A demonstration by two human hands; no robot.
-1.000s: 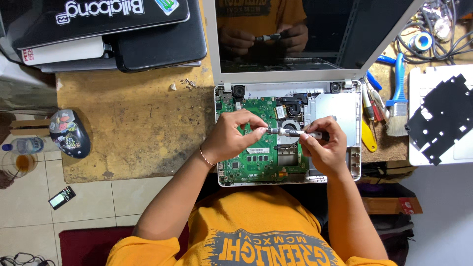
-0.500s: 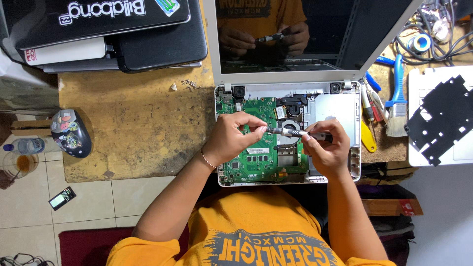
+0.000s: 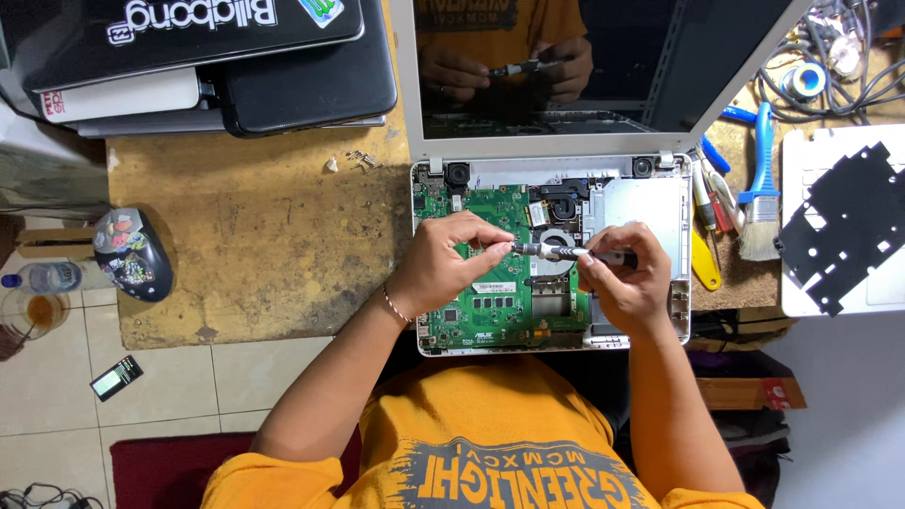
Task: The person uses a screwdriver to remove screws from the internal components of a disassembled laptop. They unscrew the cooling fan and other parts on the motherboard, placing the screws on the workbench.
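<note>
— Metal first: what pinches the screwdriver (image 3: 572, 253)?

— Both hands. The right hand (image 3: 630, 283) is curled around its dark handle, fingers pressed together on it; the left hand (image 3: 450, 261) pinches the silvery shaft near the tip between thumb and fingertips. The tool lies almost level, over the round fan of the opened laptop base (image 3: 660, 212).

— And below that?

— A green circuit board (image 3: 490, 297) fills the left part of the base; the bare grey tray is on the right. The white-framed screen (image 3: 603, 66) stands up just behind and mirrors the two hands.

— What crowds the desk?

— At the desk's right edge, just beside the base, a blue-handled brush (image 3: 760, 203), a yellow pry tool (image 3: 704, 264) and a few other hand tools I can't count exactly. Further right, a white panel with a black cut-out sheet (image 3: 839, 226). At the far right corner, tangled cables and a roll of tape (image 3: 806, 80).

— Left side?

— Open brown desktop (image 3: 255, 236), with a few small screws (image 3: 360, 158) near the screen hinge. A stack of closed laptops (image 3: 226, 66) sits at the far left corner, at least three. One patterned mouse (image 3: 132, 253) hangs over the left edge.

— Off the desk?

— One plastic bottle (image 3: 42, 276), one glass (image 3: 28, 316), one small dark device (image 3: 117, 377) on the tiles.
</note>
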